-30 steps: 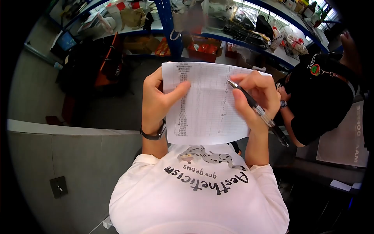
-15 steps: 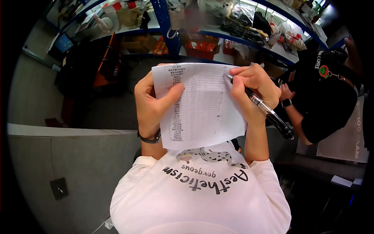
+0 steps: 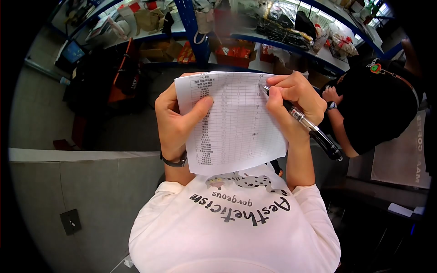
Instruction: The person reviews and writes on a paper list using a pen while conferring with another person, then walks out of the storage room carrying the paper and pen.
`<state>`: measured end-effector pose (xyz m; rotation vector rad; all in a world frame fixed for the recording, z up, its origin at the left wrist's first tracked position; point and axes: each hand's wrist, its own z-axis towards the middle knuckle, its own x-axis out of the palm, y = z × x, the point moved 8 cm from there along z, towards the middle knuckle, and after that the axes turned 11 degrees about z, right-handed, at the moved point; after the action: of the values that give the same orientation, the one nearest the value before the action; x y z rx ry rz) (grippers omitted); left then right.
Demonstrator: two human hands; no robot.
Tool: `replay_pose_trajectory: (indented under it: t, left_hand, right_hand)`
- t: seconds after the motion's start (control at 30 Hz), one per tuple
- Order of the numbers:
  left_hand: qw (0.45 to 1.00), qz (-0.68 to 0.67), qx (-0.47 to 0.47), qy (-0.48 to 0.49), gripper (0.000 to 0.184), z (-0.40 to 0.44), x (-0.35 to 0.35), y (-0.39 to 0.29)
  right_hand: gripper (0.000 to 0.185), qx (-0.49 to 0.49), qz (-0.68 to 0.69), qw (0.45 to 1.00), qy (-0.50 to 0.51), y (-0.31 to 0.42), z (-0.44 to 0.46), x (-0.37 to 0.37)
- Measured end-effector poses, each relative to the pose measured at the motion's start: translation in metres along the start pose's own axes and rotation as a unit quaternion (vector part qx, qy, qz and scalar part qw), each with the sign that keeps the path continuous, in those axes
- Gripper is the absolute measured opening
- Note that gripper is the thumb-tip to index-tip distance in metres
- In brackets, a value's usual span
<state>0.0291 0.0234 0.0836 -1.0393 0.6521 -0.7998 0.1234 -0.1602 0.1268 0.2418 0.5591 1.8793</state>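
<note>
A white sheet of paper [image 3: 232,132], printed with a table of rows and a column of text down its left side, is held up in front of my chest. My left hand [image 3: 180,120] grips the sheet's left edge, thumb on the front and the other fingers behind it. In my right hand [image 3: 296,102] a black and clear pen [image 3: 314,129] is pinched, its tip at the upper right part of the sheet. Handwritten marks run down the right-hand column. The fingers behind the paper are hidden.
Beyond the paper stands a blue-framed shelf [image 3: 195,43] loaded with bags and boxes, including a carton with red packets [image 3: 234,52]. At right is a person in black [image 3: 378,100] beside a brown carton [image 3: 400,154]. A grey panel [image 3: 109,195] lies at left.
The sheet and both hands have shifted very slightly left. The person at right has leaned, and their arm and lanyard have moved. The pen remains at the upper right of the paper.
</note>
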Motion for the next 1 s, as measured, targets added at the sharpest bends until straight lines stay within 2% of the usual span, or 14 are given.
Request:
replay_pose_trajectory:
  t: [0.23, 0.43, 0.53, 0.57, 0.7, 1.0]
  left_hand:
    - [1.0, 0.009, 0.007, -0.001, 0.027, 0.001, 0.002, -0.004]
    - [0.999, 0.03, -0.032, -0.003, 0.021, 0.001, -0.002, 0.003]
    - [1.0, 0.014, -0.027, -0.008, 0.02, 0.002, -0.007, 0.007]
    - [1.0, 0.0, -0.026, -0.01, 0.02, 0.002, -0.008, 0.007]
    - [0.999, -0.027, -0.025, -0.011, 0.021, 0.0, -0.012, 0.008]
    - [0.998, -0.064, -0.01, 0.004, 0.02, -0.003, -0.01, 0.011]
  right_hand:
    - [0.017, 0.004, 0.007, 1.0, 0.009, -0.002, 0.003, -0.002]
    - [0.01, 0.029, 0.145, 0.988, -0.036, -0.008, 0.001, -0.016]
    - [0.009, 0.024, 0.117, 0.99, -0.079, -0.001, -0.001, -0.024]
    - [0.011, 0.028, 0.068, 0.996, -0.058, -0.001, -0.003, -0.027]
    - [0.032, 0.011, -0.074, 0.994, -0.076, 0.002, -0.014, -0.036]
    - [0.035, 0.049, -0.066, 0.994, -0.078, 0.001, -0.027, -0.04]
